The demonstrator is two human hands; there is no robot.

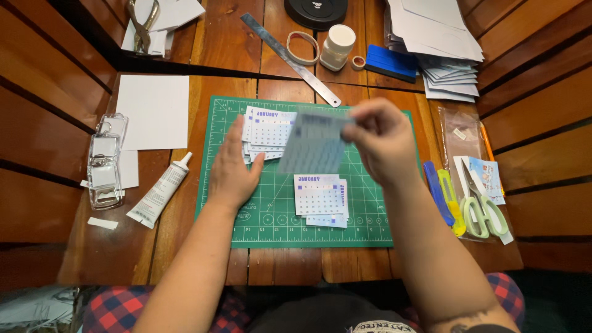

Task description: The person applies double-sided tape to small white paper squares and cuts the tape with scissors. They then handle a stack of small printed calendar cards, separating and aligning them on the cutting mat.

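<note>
Calendar card (311, 143), blurred, pinched in my right hand (380, 143) fingers above the green cutting mat (370, 231); my left hand (232, 168) lies flat, fingers spread, beside the upper card stack (269, 128); sorting step, placement calls for squaring edges.

Calendar card (316, 143) in my right hand (383, 143) motion-blurred, print unreadable. My left hand (233, 165) covers edge of upper card stack (269, 131). Black round object (316, 11) cut off by top edge.

Card stacks (319, 198) on mat (370, 228), scissors (484, 206) right, tube (161, 190) left
</note>
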